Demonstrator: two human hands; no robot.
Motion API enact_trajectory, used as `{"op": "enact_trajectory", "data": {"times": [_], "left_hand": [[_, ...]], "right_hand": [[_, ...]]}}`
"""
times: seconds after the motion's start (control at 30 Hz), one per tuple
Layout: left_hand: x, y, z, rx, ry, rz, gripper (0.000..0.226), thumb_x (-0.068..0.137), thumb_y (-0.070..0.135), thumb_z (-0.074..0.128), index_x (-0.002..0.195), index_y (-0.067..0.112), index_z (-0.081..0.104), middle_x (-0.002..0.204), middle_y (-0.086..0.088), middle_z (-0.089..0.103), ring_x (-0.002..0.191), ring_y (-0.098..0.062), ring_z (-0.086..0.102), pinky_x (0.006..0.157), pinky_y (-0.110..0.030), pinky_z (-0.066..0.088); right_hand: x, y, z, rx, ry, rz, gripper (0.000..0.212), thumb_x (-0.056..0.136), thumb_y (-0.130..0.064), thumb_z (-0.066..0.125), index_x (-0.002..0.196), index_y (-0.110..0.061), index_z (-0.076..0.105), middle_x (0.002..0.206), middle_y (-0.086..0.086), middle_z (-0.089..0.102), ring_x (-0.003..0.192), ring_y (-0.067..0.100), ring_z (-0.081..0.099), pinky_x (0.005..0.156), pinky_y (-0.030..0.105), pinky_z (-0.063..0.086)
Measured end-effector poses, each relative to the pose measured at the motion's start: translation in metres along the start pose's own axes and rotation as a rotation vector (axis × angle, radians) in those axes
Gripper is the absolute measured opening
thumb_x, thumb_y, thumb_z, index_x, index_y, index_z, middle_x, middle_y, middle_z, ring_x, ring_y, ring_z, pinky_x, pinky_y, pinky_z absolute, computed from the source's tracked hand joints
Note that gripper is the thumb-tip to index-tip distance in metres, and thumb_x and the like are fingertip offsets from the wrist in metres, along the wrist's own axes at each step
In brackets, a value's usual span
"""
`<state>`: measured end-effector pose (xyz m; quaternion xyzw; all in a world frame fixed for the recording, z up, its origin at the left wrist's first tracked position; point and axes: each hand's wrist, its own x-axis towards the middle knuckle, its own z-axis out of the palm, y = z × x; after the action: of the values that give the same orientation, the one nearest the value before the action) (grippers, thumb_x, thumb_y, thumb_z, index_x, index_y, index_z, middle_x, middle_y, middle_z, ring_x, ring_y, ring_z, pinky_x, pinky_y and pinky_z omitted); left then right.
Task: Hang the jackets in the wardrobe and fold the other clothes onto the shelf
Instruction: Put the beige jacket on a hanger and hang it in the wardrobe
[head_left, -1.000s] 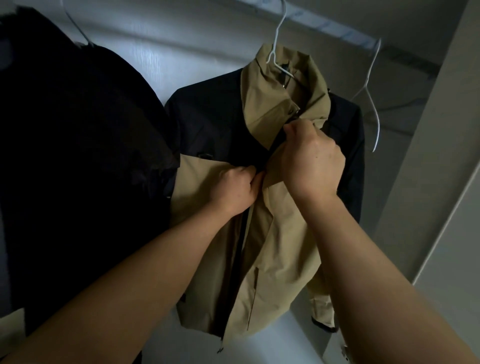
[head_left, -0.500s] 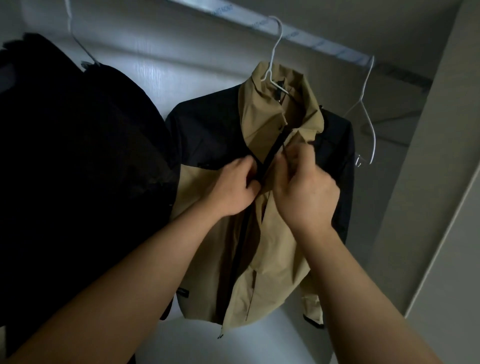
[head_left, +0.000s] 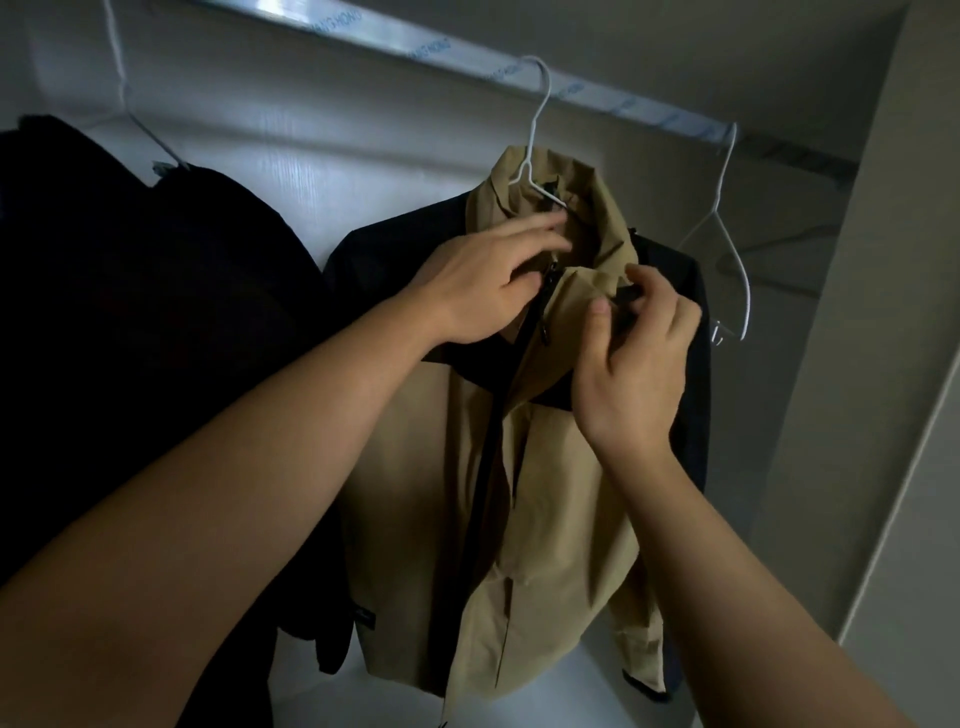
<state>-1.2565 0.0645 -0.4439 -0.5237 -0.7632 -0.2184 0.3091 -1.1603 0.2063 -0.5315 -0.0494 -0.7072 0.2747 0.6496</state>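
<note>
A tan and black jacket (head_left: 415, 467) hangs on a white wire hanger (head_left: 535, 124) from the wardrobe rail (head_left: 623, 106). My left hand (head_left: 483, 286) lies on the left side of the collar, fingers stretched over the tan fabric beside the zip. At the right side of the collar my right hand (head_left: 634, 364) pinches a tan fold between thumb and fingers. The zip is closed up to the collar.
A black jacket (head_left: 145, 338) hangs at the left on another hanger. An empty white wire hanger (head_left: 727, 244) hangs on the rail just right of the tan jacket. The wardrobe's side wall (head_left: 831, 415) stands at the right, its white floor (head_left: 571, 691) below.
Both hands have moved up from the chest zip to the collar. The left hand's fingers have straightened out over the fabric, and the view has tilted so more of the rail shows.
</note>
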Motion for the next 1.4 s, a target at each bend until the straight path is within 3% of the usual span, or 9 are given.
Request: {"op": "enact_trajectory", "data": {"times": [0.07,0.13,0.23,0.3,0.4,0.67,0.9,1.27,1.4], "left_hand": [[0.005,-0.001,-0.005,0.093,-0.036,0.026,0.022,0.099,0.034,0.050,0.120,0.034,0.056,0.158,0.021,0.035,0.131,-0.011,0.050,0.098,-0.037,0.045],[0.008,-0.002,-0.010,0.144,-0.029,0.040,0.008,0.098,0.039,0.051,0.097,0.034,0.047,0.145,0.017,0.049,0.109,-0.009,0.059,0.079,-0.034,0.048],[0.008,-0.004,-0.013,0.139,-0.020,-0.007,0.015,0.096,0.041,0.057,0.093,0.032,0.046,0.095,0.011,0.059,0.074,-0.009,0.056,0.061,-0.036,0.048],[0.008,-0.005,-0.018,0.089,-0.021,-0.067,0.014,0.094,0.041,0.062,0.092,0.033,0.051,0.082,0.009,0.059,0.067,-0.011,0.057,0.057,-0.034,0.048],[0.007,-0.007,-0.028,-0.008,0.007,-0.130,0.013,0.089,0.038,0.072,0.093,0.029,0.063,0.084,0.010,0.062,0.071,-0.007,0.058,0.060,-0.027,0.043],[0.004,-0.019,-0.043,-0.301,-0.065,-0.244,0.007,0.090,0.019,0.075,0.095,0.024,0.077,0.082,-0.004,0.074,0.069,-0.015,0.072,0.068,-0.030,0.062],[-0.003,-0.022,-0.044,-0.367,-0.088,-0.219,0.009,0.091,0.019,0.074,0.094,0.027,0.077,0.082,-0.004,0.075,0.072,-0.015,0.073,0.066,-0.021,0.057],[-0.009,-0.017,-0.051,-0.394,-0.120,-0.161,0.015,0.086,0.028,0.079,0.097,0.018,0.079,0.086,-0.002,0.076,0.078,-0.022,0.073,0.076,-0.035,0.062],[-0.010,-0.016,-0.047,-0.413,-0.075,-0.151,0.019,0.083,0.030,0.082,0.097,0.017,0.079,0.088,-0.001,0.077,0.077,-0.024,0.072,0.073,-0.036,0.061]], "right_hand": [[0.006,0.000,0.001,0.108,-0.080,-0.017,0.032,0.104,-0.037,0.049,0.135,-0.029,0.046,0.098,-0.015,0.056,0.085,0.000,0.055,0.070,0.022,0.046],[0.009,-0.002,0.001,0.167,-0.169,-0.071,0.025,0.105,-0.028,0.048,0.130,-0.028,0.050,0.081,-0.015,0.059,0.071,0.004,0.060,0.063,0.016,0.043],[0.014,-0.009,0.004,0.198,-0.241,-0.106,0.019,0.104,-0.024,0.049,0.118,-0.030,0.060,0.088,-0.017,0.063,0.077,0.000,0.062,0.065,0.010,0.044],[0.019,-0.017,0.006,0.263,-0.291,-0.003,0.021,0.101,-0.026,0.050,0.112,-0.031,0.067,0.099,-0.018,0.067,0.091,-0.001,0.065,0.078,0.019,0.054],[0.024,-0.023,0.007,0.315,-0.373,0.075,0.034,0.097,-0.026,0.046,0.117,-0.023,0.073,0.106,-0.015,0.070,0.100,0.002,0.066,0.091,0.035,0.057],[0.026,-0.020,0.007,0.251,-0.488,-0.053,0.038,0.095,-0.016,0.055,0.131,-0.022,0.065,0.106,-0.008,0.074,0.104,0.003,0.068,0.095,0.033,0.057],[0.033,-0.022,0.019,0.109,-0.323,-0.370,0.016,0.101,-0.018,0.061,0.115,-0.015,0.066,0.099,-0.011,0.065,0.089,-0.005,0.061,0.078,0.011,0.050],[0.048,-0.022,0.017,0.035,-0.449,-0.406,0.015,0.101,-0.025,0.059,0.110,-0.015,0.053,0.091,0.000,0.069,0.075,0.013,0.067,0.060,0.042,0.058],[0.057,-0.022,0.016,0.038,-0.508,-0.364,0.025,0.100,-0.038,0.060,0.114,-0.020,0.050,0.077,-0.006,0.064,0.062,0.009,0.063,0.052,0.037,0.057]]}}
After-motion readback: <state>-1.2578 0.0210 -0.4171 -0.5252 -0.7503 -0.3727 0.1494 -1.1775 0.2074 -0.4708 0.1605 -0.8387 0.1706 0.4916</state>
